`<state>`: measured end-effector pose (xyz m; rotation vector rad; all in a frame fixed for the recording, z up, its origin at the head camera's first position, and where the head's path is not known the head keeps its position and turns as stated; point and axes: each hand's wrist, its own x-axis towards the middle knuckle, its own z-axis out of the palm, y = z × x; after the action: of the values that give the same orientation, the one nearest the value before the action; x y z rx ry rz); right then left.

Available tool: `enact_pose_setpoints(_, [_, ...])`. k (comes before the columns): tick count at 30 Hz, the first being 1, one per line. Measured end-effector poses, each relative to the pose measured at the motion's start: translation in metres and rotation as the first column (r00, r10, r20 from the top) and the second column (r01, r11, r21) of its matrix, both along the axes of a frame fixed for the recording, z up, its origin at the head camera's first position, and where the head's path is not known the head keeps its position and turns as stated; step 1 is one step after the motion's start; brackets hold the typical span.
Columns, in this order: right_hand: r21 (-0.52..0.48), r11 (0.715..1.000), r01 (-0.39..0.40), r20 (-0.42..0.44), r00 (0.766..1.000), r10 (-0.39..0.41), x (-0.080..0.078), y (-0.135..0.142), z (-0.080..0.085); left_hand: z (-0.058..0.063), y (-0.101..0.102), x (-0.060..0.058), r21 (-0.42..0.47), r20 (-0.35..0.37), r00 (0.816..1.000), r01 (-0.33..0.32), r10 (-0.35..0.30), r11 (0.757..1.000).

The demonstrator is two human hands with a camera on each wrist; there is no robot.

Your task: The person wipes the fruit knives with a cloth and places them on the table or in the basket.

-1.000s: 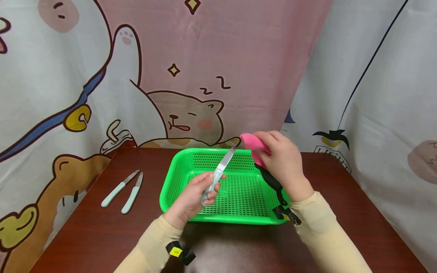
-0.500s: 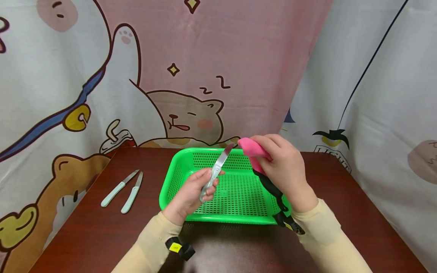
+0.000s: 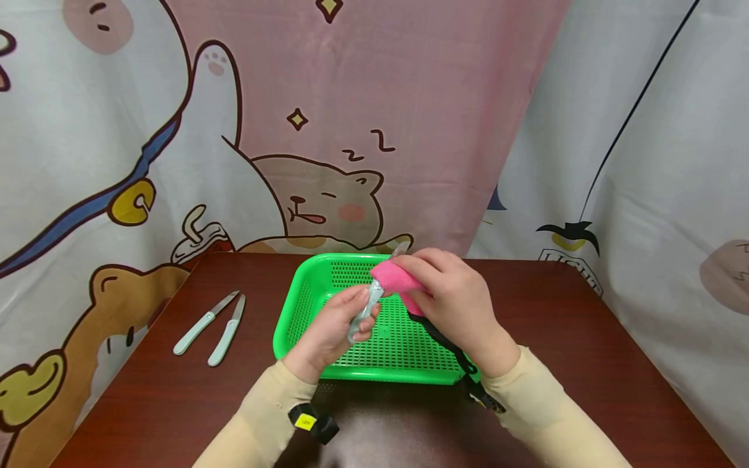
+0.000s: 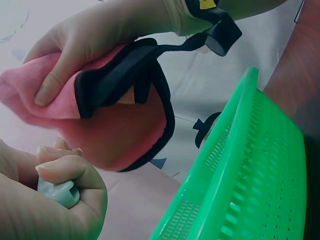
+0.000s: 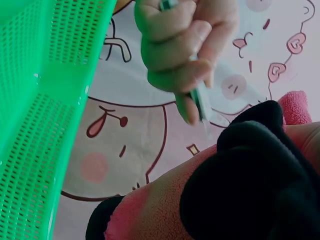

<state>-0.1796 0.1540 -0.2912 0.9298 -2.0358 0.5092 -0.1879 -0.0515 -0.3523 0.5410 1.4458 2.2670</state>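
Observation:
In the head view my left hand (image 3: 328, 335) grips the pale mint handle of a small knife (image 3: 365, 313), its blade slanting up and away. A pink cloth (image 3: 393, 278) with black edging is pinched in my right hand (image 3: 459, 309) and lies over the blade near the handle; just the tip shows beyond it. Most of the blade is hidden. The cloth (image 4: 127, 132) hangs in a fold in the left wrist view, where the butt of the knife handle (image 4: 62, 194) pokes out of my curled left hand (image 4: 50, 212).
A green perforated plastic basket (image 3: 392, 374) stands on the dark red-brown table (image 3: 146, 396) beneath both hands. Left of it lie two more mint-handled knives (image 3: 195, 333) (image 3: 223, 340), blades pointing away. A cartoon-printed curtain (image 3: 433, 117) hangs behind the table.
My right hand has moved left and down, bringing the cloth from beside the blade's tip onto the blade near the handle. My left hand still holds the knife in nearly the same place.

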Motion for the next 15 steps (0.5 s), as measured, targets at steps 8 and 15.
enact_pose_setpoints(8, [0.049,0.999,-0.004,-0.019,1.0,0.005,-0.002,-0.012,-0.008,0.0,0.003,0.003,-0.01,0.004,1.0,-0.025,0.025,1.0])
enact_pose_setpoints(15, [0.082,0.997,0.004,-0.001,1.0,-0.003,-0.002,-0.015,-0.009,-0.002,0.002,0.005,-0.038,-0.064,0.998,-0.007,0.004,0.999])
